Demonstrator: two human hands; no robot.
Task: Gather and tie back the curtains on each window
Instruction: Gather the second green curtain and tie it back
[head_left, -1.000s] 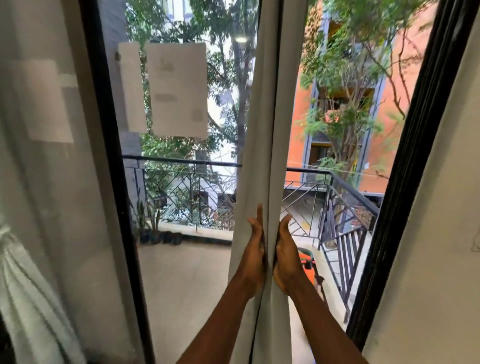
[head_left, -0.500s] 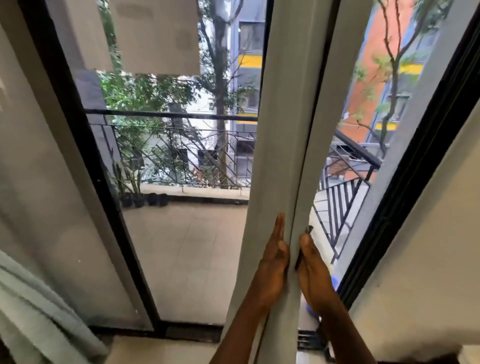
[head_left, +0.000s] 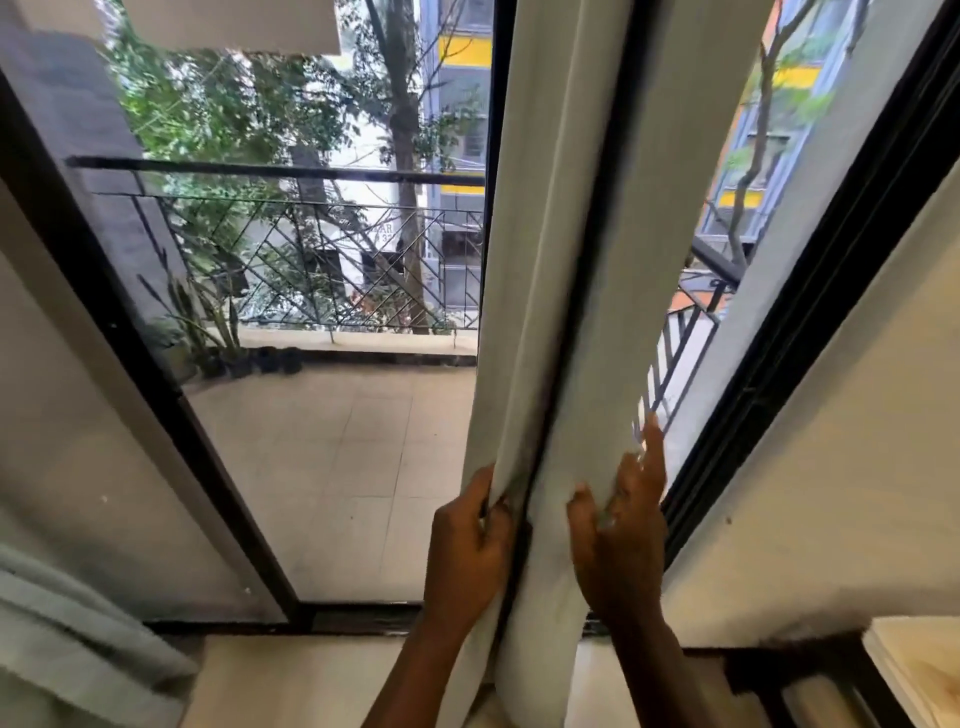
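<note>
Left hand (head_left: 470, 545) fingers pinch the curtain (head_left: 566, 312) fold; right hand (head_left: 621, 540) lies flat, fingers spread. Risk: unpinched folds may slip loose before tying.

The pale grey-white curtain (head_left: 561, 291) hangs in front of the glass door as a narrow gathered column of two long vertical folds with a dark crease between them, leaning slightly rightward toward the top. Its lower end bulges rounded near the floor. Another curtain (head_left: 67, 644), greenish-grey, hangs bunched at lower left.
</note>
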